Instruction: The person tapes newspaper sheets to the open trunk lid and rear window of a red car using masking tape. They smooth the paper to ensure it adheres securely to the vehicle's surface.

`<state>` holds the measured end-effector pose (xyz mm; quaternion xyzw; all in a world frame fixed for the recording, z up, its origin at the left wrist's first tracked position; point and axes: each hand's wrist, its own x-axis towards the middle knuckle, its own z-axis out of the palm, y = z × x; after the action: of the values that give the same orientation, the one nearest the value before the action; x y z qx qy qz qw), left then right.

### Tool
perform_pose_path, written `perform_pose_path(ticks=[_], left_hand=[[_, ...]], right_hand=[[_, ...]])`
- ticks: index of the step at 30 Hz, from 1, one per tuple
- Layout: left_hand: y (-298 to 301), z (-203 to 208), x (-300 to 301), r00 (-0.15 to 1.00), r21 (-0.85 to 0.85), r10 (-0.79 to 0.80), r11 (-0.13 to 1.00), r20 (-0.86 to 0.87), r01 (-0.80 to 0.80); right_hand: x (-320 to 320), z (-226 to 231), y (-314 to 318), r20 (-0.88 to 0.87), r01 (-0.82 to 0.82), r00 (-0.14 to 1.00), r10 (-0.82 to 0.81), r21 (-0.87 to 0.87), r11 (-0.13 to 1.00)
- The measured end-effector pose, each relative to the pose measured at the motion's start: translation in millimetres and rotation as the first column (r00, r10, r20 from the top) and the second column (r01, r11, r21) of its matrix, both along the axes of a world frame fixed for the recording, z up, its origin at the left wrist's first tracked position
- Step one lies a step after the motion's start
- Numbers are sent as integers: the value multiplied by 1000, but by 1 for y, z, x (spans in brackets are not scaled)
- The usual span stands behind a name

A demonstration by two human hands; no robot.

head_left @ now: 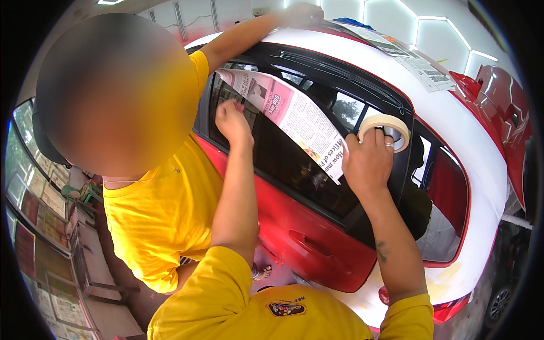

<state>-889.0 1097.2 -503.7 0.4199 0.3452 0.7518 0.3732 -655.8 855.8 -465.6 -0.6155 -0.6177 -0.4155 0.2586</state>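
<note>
My right hand (369,164) is closed on a roll of masking tape (368,123), its fingers through the ring, beside the car's rear side window. The lower right end of a newspaper sheet (292,116) meets its thumb side. This sheet slants over the dark door glass (277,150), its narrow upper end near the window's top edge. My left hand (233,123) is curled in a pinch in front of the window's left part, just below the paper. Whatever its fingertips hold is too small to make out.
A co-worker in a yellow shirt (170,221) stands close at my left, one arm (243,37) reaching over the car roof. The car has a red door (311,249) and white body panels (486,181). More newspaper (422,68) lies on the roof. A dark car (501,300) stands at right.
</note>
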Motion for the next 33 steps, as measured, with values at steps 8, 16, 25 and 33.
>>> perform_pose_path(ticks=[8,16,25,33], left_hand=[[-100,-103,86,541,286,262,957,-799,-41],[-88,-87,73,537,358,286,933,-794,32],[-11,-63,48,391,321,354,935,-850,-148],[91,-27,14,522,179,202,979,-829,-95]], right_hand=[[16,-3,5,64,33,997,-33,-2,999],[-21,-49,2,246,-178,948,202,-115,977],[4,-73,-6,328,-91,929,171,-245,965],[-1,-72,-6,339,-21,935,108,-252,967]])
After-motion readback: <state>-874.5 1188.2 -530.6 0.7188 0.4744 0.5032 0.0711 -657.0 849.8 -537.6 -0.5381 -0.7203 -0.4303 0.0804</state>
